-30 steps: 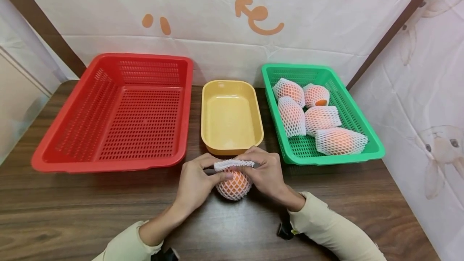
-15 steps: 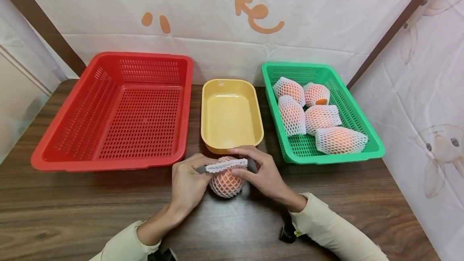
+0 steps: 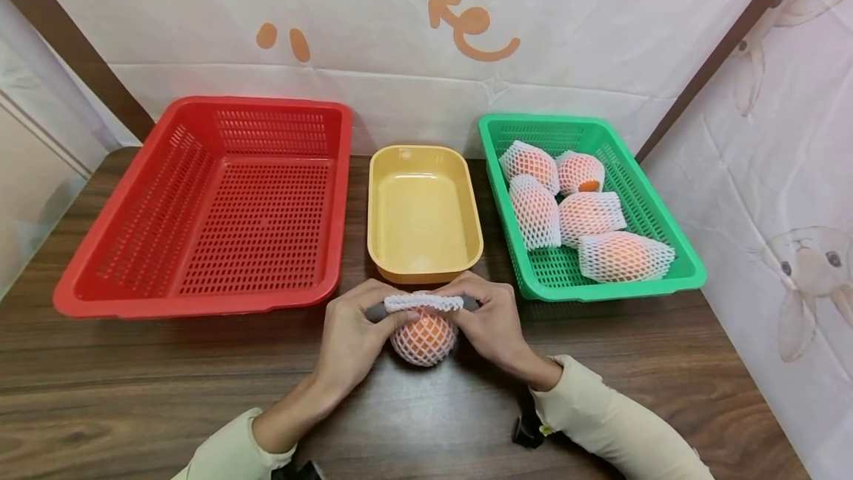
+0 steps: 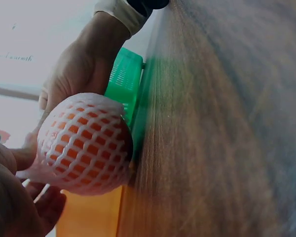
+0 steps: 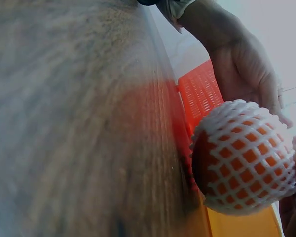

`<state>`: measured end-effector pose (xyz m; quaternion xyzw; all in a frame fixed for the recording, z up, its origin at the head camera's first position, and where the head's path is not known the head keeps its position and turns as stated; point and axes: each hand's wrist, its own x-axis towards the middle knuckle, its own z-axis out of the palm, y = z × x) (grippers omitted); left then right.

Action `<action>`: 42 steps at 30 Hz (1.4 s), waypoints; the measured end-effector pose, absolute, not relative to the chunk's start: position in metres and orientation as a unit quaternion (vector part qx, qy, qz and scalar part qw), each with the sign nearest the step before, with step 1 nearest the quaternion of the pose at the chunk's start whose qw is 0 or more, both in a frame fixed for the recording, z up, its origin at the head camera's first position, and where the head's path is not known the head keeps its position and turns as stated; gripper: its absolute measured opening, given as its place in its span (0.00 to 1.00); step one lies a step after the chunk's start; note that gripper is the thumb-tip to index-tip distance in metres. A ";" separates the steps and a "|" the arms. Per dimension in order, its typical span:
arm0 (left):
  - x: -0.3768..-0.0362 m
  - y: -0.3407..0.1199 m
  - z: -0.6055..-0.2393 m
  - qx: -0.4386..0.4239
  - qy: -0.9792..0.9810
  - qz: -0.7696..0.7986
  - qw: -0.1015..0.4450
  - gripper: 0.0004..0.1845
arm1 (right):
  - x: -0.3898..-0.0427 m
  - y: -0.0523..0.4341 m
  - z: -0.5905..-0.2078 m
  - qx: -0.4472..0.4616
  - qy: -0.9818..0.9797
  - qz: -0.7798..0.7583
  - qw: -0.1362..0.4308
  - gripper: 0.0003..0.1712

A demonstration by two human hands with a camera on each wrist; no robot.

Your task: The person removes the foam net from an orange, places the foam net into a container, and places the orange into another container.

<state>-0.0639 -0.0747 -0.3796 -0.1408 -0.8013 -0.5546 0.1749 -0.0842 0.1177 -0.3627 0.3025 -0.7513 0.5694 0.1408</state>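
Two hands pinch one netted fruit [image 3: 424, 339] between them, just beside the near end of the yellow tray [image 3: 426, 217]. The left hand [image 3: 349, 332] pinches the left part of the white net [image 3: 423, 304], thumb on the near side and fingers behind; the right hand [image 3: 492, 317] pinches the right part the same way. Between them the net's upper edge makes a thick white band, running left to right across the top of the fruit. Below it the mesh spreads over the orange skin, but both wrist views show the underside bare — whether it touches the bench [image 3: 166, 384] I cannot tell.

The tray stands between two baskets on the dark wood-grain bench. To its left is the red basket [image 3: 263, 224], the largest of the three containers; to its right, the green basket [image 3: 620, 292]. Five wrapped fruits [image 3: 626, 256] lie in the green one, grouped mostly toward its left and near sides — a far one shows a bare orange patch. Pale sleeves [image 3: 613, 406] cover both forearms. Along the far side hangs a white cloth [image 3: 400, 98] with red and orange prints.
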 end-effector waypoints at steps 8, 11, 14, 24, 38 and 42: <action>-0.063 -0.074 -0.379 -0.136 -0.819 -0.548 0.103 0.16 | -0.084 0.117 -0.360 0.261 -0.765 0.562 0.178 0.08; -0.063 -0.074 -0.378 -0.133 -0.816 -0.554 0.098 0.16 | -0.083 0.117 -0.359 0.257 -0.769 0.554 0.186 0.08; -0.063 -0.074 -0.378 -0.126 -0.812 -0.562 0.098 0.14 | -0.082 0.116 -0.358 0.266 -0.767 0.551 0.193 0.08; -0.065 -0.077 -0.381 -0.121 -0.781 -0.597 0.137 0.08 | -0.081 0.116 -0.361 0.304 -0.746 0.567 0.173 0.11; -0.062 -0.078 -0.379 -0.167 -0.752 -0.588 0.249 0.17 | -0.081 0.119 -0.368 0.226 -0.714 0.658 -0.081 0.19; -0.062 -0.078 -0.380 -0.170 -0.747 -0.589 0.258 0.18 | -0.081 0.118 -0.367 0.211 -0.730 0.647 -0.067 0.17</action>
